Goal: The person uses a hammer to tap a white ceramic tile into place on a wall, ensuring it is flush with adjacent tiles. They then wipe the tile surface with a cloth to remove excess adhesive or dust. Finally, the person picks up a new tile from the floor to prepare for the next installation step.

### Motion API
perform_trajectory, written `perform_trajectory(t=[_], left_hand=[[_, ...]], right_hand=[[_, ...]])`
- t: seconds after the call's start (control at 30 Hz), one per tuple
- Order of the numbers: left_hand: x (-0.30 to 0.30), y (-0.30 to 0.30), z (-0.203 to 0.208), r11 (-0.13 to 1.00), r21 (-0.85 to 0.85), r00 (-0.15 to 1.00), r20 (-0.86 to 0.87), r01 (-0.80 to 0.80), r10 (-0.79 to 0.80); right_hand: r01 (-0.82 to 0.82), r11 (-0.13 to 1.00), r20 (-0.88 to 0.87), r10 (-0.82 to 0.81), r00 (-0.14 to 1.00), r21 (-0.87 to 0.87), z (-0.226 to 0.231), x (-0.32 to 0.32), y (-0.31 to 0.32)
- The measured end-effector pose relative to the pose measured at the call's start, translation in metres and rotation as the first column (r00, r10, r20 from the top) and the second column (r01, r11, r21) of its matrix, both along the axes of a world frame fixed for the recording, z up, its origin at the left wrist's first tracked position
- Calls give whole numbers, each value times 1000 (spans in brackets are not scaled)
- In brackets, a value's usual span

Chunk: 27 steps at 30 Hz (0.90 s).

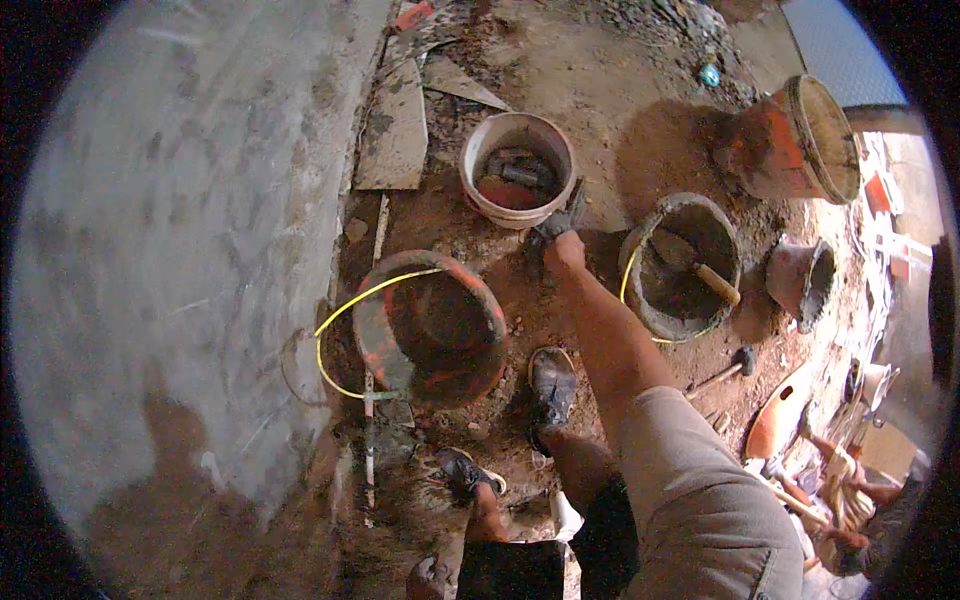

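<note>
My right hand (556,228), in a dark glove, reaches forward to the near right side of a pale bucket (470,160). The fingers are at its wall, seemingly gripping it; their exact hold is partly hidden. Dark lumps and a reddish patch show inside the bucket. Nearer me, to the left, is a mud-coated reddish bucket (377,335) with a yellow handle (340,305). Another grey-crusted bucket (735,235) stands right of my forearm, with a trowel (718,284) in it. By my left leg at the lower edge is a dark rounded shape (428,578); I cannot tell if it is my left hand.
Smooth grey concrete (200,200) spans the left, edged by dirt and broken boards (395,135). At right are a large tilted orange bucket (770,150), a smaller bucket (795,275) and a hammer-like tool (720,375). Another person's hand (850,545) shows at lower right.
</note>
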<state>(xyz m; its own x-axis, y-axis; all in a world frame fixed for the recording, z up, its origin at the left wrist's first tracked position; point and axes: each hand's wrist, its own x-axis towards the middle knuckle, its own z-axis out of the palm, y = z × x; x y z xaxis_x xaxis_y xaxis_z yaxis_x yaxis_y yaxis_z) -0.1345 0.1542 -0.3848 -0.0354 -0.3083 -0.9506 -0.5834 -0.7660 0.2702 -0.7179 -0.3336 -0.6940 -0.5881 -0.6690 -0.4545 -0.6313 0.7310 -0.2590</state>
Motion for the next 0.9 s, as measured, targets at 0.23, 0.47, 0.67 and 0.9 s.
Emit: perform_trajectory(t=[0.23,0.47,0.67,0.9], left_hand=[[-51,-57,36,981,-189,996,77,-38,53],[-161,-193,133,731,-675,985,-170,-100,-22],[-159,-243,326,295,-886,929,-369,-359,24],[-25,-148,351,597,-751,926,-377,-284,-33]], right_hand=[[155,875,256,-37,966,-459,223,100,24],[-55,725,115,183,976,-686,498,100,127],[386,598,687,427,588,-702,735,239,195],[207,905,910,400,-112,-372,832,462,273]])
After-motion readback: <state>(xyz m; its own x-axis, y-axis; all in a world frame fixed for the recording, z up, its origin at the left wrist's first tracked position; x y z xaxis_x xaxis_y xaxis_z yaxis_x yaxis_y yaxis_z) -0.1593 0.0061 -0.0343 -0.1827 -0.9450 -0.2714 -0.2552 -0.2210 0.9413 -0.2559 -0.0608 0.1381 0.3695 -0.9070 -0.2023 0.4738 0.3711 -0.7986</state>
